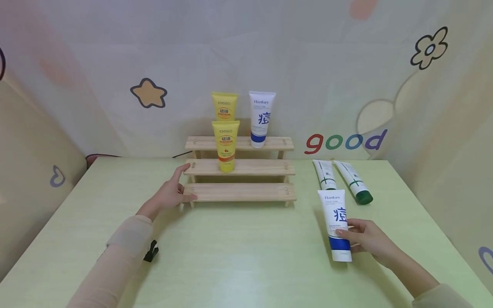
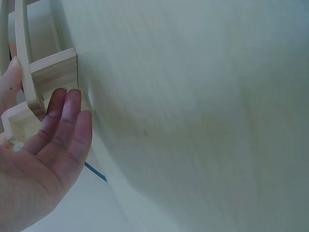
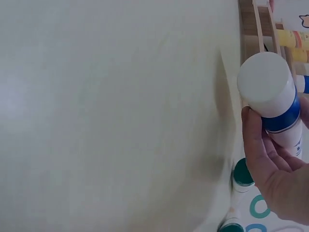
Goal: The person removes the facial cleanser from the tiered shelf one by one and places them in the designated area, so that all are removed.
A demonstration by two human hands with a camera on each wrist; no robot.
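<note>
In the head view, my left hand (image 1: 169, 192) holds the left end of a three-step wooden display rack (image 1: 239, 192), thumb at the lowest step and index finger by the middle one. Loosely bent fingers (image 2: 72, 130) lie against the rack's wooden end (image 2: 55, 67) in the left wrist view. My right hand (image 1: 369, 239) grips a white Hankey squeeze tube (image 1: 333, 214) with a blue band, cap downward, over the table's right side. Its round white cap (image 3: 263, 79) faces the right wrist camera.
A yellow tube (image 1: 226, 145) stands on the middle step, with another yellow tube (image 1: 224, 105) and a white Hankey tube (image 1: 262, 117) on the top step. Two green-capped white tubes (image 1: 325, 173) (image 1: 353, 179) lie at the right. A small black object (image 1: 151, 251) is near the left sleeve.
</note>
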